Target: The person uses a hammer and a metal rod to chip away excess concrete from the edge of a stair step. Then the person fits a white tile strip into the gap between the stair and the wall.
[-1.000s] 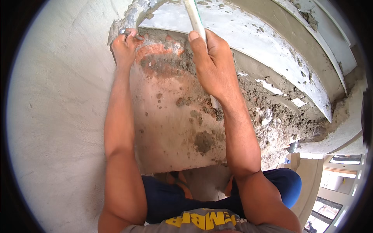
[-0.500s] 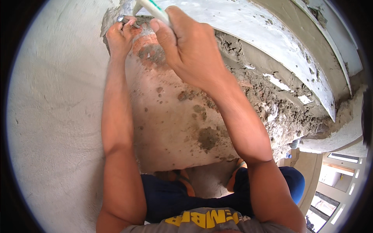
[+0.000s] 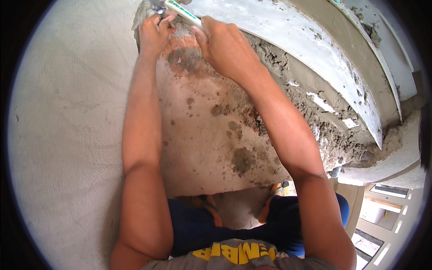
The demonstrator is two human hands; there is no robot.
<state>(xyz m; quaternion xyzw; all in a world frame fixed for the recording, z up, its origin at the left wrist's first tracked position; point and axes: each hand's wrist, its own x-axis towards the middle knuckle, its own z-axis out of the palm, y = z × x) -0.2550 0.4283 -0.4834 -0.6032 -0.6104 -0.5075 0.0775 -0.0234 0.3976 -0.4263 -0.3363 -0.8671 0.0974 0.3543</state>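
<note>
At the far end of the mortar-marked surface, my left hand (image 3: 154,36) is closed around a small metal chisel (image 3: 172,25), its tip pointing toward exposed reddish brick (image 3: 184,42). My right hand (image 3: 230,48) grips the handle of a hammer (image 3: 185,15), white with green marking. The hammer's blurred metal head is at the upper edge, right by the chisel's struck end; whether the two touch I cannot tell. Both forearms reach forward over the surface.
A plastered grey wall (image 3: 72,112) rises along the left. To the right, rough wet mortar (image 3: 310,105) borders a curved pale panel (image 3: 288,33) with further curved layers behind it. My sandalled feet (image 3: 270,202) are below the surface's near edge.
The hammer has swung down and left, bringing its head to the chisel's end. My left hand still holds the chisel at the brick. The whole view has shifted slightly.
</note>
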